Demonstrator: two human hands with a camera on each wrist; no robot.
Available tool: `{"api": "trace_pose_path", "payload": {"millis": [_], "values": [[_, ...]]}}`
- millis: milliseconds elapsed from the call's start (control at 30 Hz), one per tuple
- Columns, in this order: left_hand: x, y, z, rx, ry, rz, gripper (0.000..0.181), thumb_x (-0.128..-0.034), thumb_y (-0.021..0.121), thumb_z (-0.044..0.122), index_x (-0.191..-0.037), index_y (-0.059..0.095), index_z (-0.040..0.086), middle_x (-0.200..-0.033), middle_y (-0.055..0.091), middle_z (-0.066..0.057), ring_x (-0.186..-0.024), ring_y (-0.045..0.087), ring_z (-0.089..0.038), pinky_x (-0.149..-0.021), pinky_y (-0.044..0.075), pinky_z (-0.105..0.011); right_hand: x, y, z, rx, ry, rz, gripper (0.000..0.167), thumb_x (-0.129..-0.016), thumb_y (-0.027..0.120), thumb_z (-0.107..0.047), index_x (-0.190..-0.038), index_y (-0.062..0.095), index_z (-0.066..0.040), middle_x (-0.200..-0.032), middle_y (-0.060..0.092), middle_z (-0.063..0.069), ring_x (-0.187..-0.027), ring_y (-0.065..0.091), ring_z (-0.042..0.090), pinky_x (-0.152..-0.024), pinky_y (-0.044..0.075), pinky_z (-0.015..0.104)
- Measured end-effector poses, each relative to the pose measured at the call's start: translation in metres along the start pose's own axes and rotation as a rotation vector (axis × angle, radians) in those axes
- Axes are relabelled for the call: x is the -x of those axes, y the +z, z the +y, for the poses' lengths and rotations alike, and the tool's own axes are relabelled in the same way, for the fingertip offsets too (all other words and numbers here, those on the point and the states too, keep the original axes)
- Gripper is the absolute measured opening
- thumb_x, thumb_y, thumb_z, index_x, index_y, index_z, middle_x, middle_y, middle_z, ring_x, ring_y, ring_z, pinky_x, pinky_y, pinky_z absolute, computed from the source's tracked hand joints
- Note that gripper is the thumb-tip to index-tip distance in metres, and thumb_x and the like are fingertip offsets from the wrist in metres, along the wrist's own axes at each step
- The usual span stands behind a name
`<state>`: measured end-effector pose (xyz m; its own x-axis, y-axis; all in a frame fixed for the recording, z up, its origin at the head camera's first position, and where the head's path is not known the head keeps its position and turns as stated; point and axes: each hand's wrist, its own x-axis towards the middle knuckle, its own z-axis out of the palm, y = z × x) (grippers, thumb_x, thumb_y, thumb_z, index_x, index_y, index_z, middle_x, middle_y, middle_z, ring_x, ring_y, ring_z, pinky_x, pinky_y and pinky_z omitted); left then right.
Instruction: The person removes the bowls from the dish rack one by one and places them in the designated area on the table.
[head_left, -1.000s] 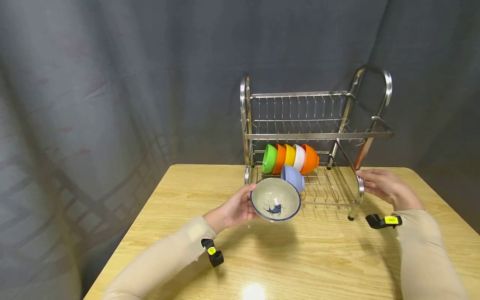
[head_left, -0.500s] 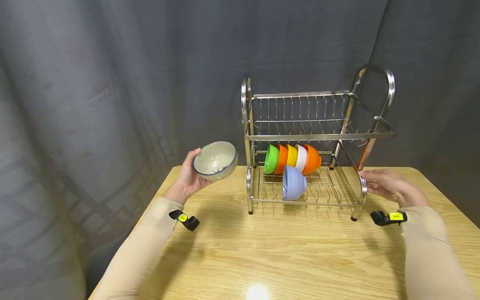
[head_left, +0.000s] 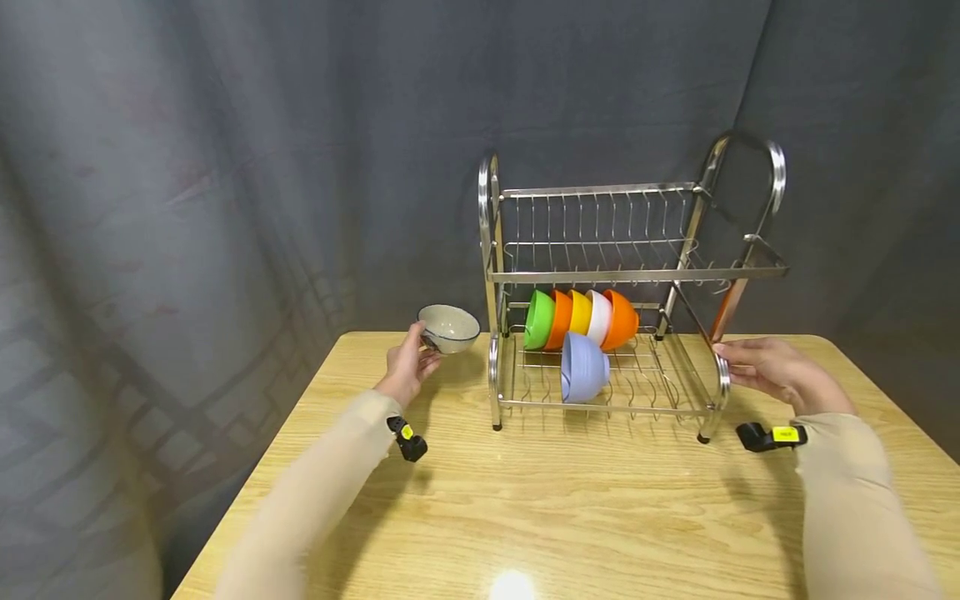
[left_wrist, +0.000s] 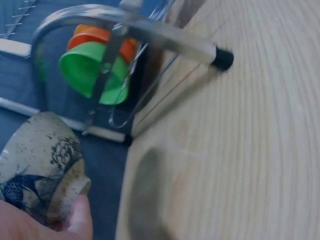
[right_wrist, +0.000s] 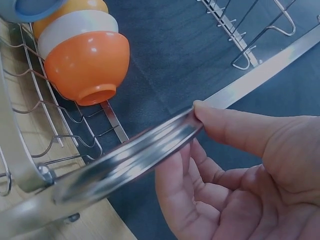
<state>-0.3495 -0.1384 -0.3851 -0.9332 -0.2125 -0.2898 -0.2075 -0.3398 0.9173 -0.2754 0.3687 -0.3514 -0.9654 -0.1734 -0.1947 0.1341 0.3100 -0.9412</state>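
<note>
My left hand (head_left: 407, 367) holds a speckled cream bowl (head_left: 450, 329) with a blue rim by its side, left of the metal dish rack (head_left: 637, 273). In the left wrist view the bowl (left_wrist: 42, 167) shows blue painted patterns and its foot, with fingers at its base. My right hand (head_left: 780, 375) grips the rack's curved right front leg; the right wrist view shows thumb and fingers pinching that metal tube (right_wrist: 135, 155). On the lower tier a green bowl (head_left: 538, 321), two orange ones, a yellow one and a white bowl (head_left: 599, 317) stand on edge in a row. A lavender bowl (head_left: 585, 368) leans in front.
The rack stands on a wooden table (head_left: 480, 500) near its back edge. Its upper tier of wire slots (head_left: 600, 218) hangs above the bowls. A grey curtain (head_left: 300, 167) closes off the space behind and to the left.
The cream bowl has moved with my left hand from in front of the rack to its left, then back and lower toward the table's far edge. My right hand stays on the rack.
</note>
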Motion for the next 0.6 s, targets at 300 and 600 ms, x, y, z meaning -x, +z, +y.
{"api": "trace_pose_path", "payload": {"millis": [300,600], "values": [[-0.011,0.028,-0.027,-0.004,-0.098,0.006,0.044,-0.0956,0.054,0.034,-0.122,0.051,-0.001,-0.095,0.056,-0.011,-0.085,0.061,-0.019,-0.098,0.052,-0.04,0.001,0.004,-0.004,-0.045,0.002,-0.002,0.075,-0.102,0.049,-0.024,-0.141,0.008,0.025,-0.09,0.062,-0.015,-0.084,0.062,-0.004,-0.077,0.055,0.016],[-0.018,0.037,-0.037,0.017,-0.121,0.006,0.046,-0.0972,0.053,0.03,-0.127,0.049,-0.006,-0.098,0.056,-0.014,-0.096,0.06,-0.025,-0.1,0.049,-0.044,0.005,0.003,-0.002,-0.142,0.0,0.019,0.028,-0.1,0.054,-0.019,-0.121,0.051,0.0,-0.087,0.064,-0.01,-0.081,0.064,0.001,-0.073,0.056,0.018]]}}
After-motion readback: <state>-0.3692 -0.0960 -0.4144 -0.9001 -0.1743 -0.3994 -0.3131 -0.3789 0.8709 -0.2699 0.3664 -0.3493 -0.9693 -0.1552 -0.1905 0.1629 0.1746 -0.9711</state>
